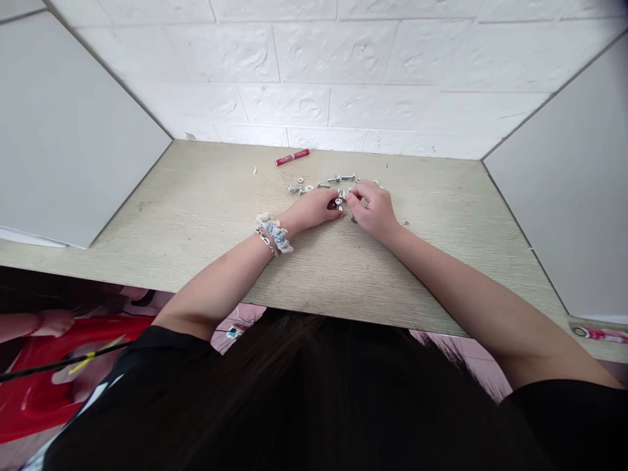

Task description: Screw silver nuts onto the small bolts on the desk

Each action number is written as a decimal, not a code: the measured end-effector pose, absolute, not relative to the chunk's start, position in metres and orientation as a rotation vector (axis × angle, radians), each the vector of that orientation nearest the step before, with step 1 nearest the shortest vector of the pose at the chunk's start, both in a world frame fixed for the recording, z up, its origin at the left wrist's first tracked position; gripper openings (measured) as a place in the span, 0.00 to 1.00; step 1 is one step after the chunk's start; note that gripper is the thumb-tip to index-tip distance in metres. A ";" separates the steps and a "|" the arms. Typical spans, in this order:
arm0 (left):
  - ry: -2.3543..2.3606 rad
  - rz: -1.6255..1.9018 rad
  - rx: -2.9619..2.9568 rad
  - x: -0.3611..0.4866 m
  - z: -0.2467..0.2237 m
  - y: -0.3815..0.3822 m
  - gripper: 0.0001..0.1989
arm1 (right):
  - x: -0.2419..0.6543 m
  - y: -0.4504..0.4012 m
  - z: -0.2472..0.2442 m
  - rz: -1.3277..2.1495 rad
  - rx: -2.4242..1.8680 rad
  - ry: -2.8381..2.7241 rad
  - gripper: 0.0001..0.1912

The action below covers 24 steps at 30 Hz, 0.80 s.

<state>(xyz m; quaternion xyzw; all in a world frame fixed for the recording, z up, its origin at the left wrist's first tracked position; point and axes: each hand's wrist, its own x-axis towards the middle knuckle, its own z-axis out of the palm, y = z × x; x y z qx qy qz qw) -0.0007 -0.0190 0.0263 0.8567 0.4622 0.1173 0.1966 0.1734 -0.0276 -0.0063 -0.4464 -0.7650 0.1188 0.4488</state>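
Observation:
My left hand (pixel 314 208) rests on the table with its fingers curled, beside a small metal nut (pixel 338 201). Opposite it, my right hand (pixel 373 208) is closed in a pinch, its fingertips close to a short metal bolt (pixel 342 193). What either hand grips is too small and too covered to make out. Around the hands lie several loose nuts, washers and bolts. A long bolt (pixel 347 178) lies just behind them, another bolt (pixel 294 189) to the left, and a single nut (pixel 301 180) farther back.
A red marker-like tube (pixel 292 157) lies near the white brick wall (pixel 304 59). Grey panels (pixel 73 124) close the wooden table (pixel 206 196) in on both sides. At lower left are a red stool (pixel 29 399) and another person's hand (pixel 55 322). A red-and-silver tube (pixel 601 335) lies at far right.

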 end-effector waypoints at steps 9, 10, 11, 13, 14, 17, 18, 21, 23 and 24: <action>1.301 0.302 2.382 0.000 0.027 -0.018 0.08 | 0.175 -0.029 -0.005 0.450 -1.131 -1.830 0.23; 1.306 0.296 2.385 0.000 0.028 -0.018 0.08 | 0.175 -0.029 -0.004 0.444 -1.140 -1.814 0.24; 1.309 0.292 2.389 0.000 0.028 -0.018 0.08 | 0.175 -0.028 -0.004 0.434 -1.143 -1.805 0.24; 1.306 0.295 2.390 0.000 0.028 -0.019 0.08 | 0.174 -0.028 -0.004 0.420 -1.132 -1.805 0.21; 1.296 0.300 2.388 0.000 0.028 -0.019 0.08 | 0.174 -0.028 -0.003 0.429 -1.118 -1.814 0.18; 1.277 0.311 2.376 0.000 0.028 -0.019 0.09 | 0.173 -0.028 -0.003 0.491 -1.077 -1.838 0.15; 1.281 0.312 2.374 0.000 0.028 -0.019 0.08 | 0.173 -0.029 -0.003 0.506 -1.077 -1.834 0.17; 1.301 0.312 2.384 -0.001 0.028 -0.019 0.08 | 0.174 -0.030 -0.003 0.507 -1.096 -1.805 0.22; 1.297 0.313 2.392 -0.001 0.027 -0.019 0.08 | 0.174 -0.030 -0.003 0.485 -1.083 -1.808 0.23; 1.296 0.314 2.393 -0.001 0.027 -0.019 0.08 | 0.174 -0.029 -0.003 0.470 -1.072 -1.815 0.22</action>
